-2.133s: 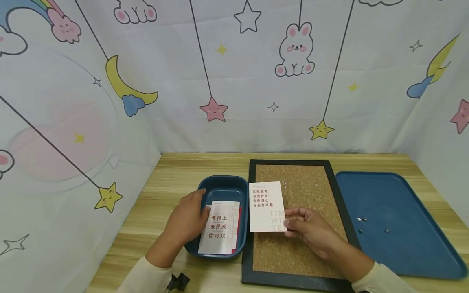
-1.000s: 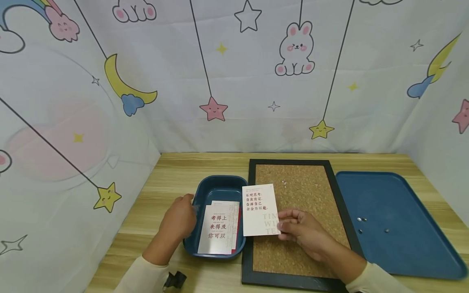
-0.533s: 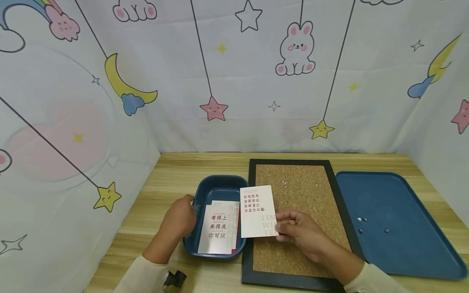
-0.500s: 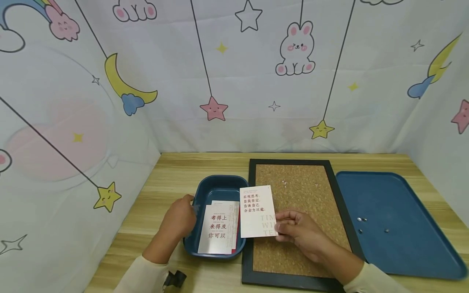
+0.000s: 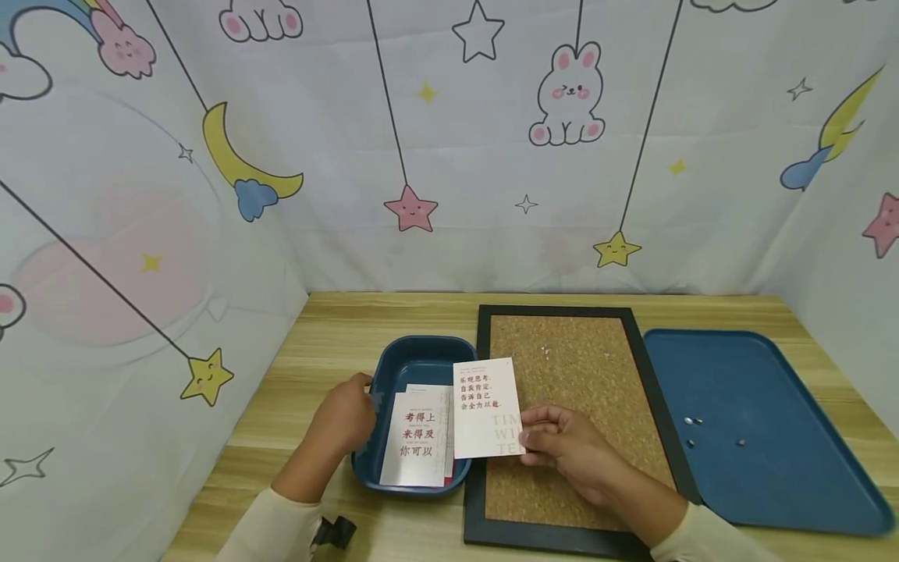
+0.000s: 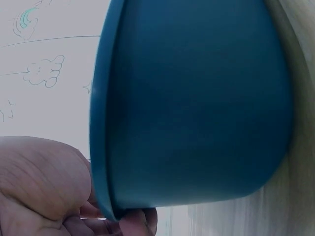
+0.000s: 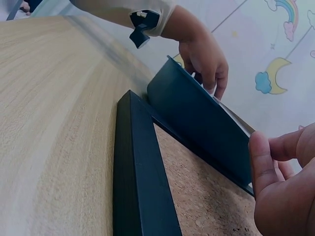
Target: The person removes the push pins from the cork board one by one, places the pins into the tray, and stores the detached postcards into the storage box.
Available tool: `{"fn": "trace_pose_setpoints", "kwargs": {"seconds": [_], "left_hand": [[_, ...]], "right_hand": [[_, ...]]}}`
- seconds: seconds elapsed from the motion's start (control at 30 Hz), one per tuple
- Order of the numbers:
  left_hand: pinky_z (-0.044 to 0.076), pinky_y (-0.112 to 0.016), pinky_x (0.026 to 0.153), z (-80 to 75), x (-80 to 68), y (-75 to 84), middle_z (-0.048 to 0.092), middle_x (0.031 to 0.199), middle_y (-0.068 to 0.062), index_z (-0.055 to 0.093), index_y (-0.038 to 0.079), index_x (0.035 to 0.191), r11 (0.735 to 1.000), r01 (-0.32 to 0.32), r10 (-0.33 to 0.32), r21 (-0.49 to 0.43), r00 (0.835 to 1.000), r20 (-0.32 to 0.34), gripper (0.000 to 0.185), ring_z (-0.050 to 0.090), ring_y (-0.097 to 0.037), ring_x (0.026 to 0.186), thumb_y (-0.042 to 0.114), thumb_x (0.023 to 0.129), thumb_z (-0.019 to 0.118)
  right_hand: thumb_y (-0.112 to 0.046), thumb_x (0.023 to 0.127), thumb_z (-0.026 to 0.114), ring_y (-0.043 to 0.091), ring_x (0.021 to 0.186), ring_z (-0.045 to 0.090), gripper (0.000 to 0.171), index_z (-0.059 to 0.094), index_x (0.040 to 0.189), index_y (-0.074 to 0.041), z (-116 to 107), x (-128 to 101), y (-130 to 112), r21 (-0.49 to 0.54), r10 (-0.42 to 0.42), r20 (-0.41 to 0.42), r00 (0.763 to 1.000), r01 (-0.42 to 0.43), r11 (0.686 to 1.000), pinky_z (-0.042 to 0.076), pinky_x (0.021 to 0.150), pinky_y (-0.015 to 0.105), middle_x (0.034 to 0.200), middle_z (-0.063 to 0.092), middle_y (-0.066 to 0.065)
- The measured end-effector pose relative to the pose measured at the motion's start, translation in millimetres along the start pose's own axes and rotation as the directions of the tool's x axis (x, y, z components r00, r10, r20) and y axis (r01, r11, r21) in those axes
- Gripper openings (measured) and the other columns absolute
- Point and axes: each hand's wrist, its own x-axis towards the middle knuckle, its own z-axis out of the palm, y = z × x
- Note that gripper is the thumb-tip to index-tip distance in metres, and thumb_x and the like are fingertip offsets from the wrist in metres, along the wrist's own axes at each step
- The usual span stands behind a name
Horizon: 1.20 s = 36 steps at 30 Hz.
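My right hand pinches a white card with red Chinese lettering by its lower right edge. The card overlaps the right rim of a dark blue plastic bin and the cork board's left frame in the head view. More cards, one showing red at its edge, lie in the bin. My left hand grips the bin's left rim; the left wrist view shows fingers curled under it. In the right wrist view the held card appears nearly edge-on.
A black-framed cork board lies right of the bin, with small shiny bits on its upper part. Farther right is a flat blue tray holding several small metallic pieces. A patterned cloth hangs behind the wooden table.
My left hand has drawn back from over the bin's cards to its left rim. My right hand has carried the card left and slightly nearer, from over the board to the bin's right edge.
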Motion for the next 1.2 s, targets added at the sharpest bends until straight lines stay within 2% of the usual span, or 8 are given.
{"fn": "trace_pose_setpoints", "kwargs": {"seconds": [0.57, 0.9, 1.2], "left_hand": [[0.056, -0.053, 0.083, 0.7, 1.0, 0.2, 0.067, 0.115, -0.028, 0.056, -0.010, 0.133, 1.000, 0.028, -0.027, -0.006, 1.000, 0.010, 0.035, 0.067, -0.039, 0.102, 0.002, 0.101, 0.047], [0.055, -0.053, 0.085, 2.0, 0.9, 0.2, 0.067, 0.117, -0.027, 0.055, -0.009, 0.134, 0.999, 0.043, -0.042, -0.006, 0.999, 0.022, 0.036, 0.067, -0.038, 0.104, 0.003, 0.102, 0.046], [0.056, -0.053, 0.085, 2.4, 0.5, 0.1, 0.066, 0.118, -0.027, 0.054, -0.010, 0.134, 0.999, 0.030, -0.030, -0.010, 0.999, 0.023, 0.036, 0.067, -0.037, 0.104, 0.002, 0.102, 0.046]], "right_hand": [[0.003, 0.095, 0.065, 0.023, 0.092, 0.067, 0.039, 0.048, 0.128, 0.013, 10.9, 4.0, 6.4, 0.023, -0.002, 0.034, 0.999, 0.001, 1.000, 0.058, 0.081, 0.031, 0.105, 0.063, 0.018], [0.003, 0.095, 0.067, 0.023, 0.092, 0.068, 0.040, 0.049, 0.129, 0.013, 17.9, 5.3, 6.9, 0.013, 0.005, 0.016, 1.000, -0.006, 1.000, 0.058, 0.081, 0.033, 0.106, 0.064, 0.018], [0.003, 0.094, 0.066, 0.023, 0.092, 0.068, 0.040, 0.047, 0.129, 0.013, 24.2, 6.5, 6.9, 0.032, 0.001, 0.032, 0.999, -0.002, 0.999, 0.058, 0.082, 0.033, 0.106, 0.064, 0.018]]}}
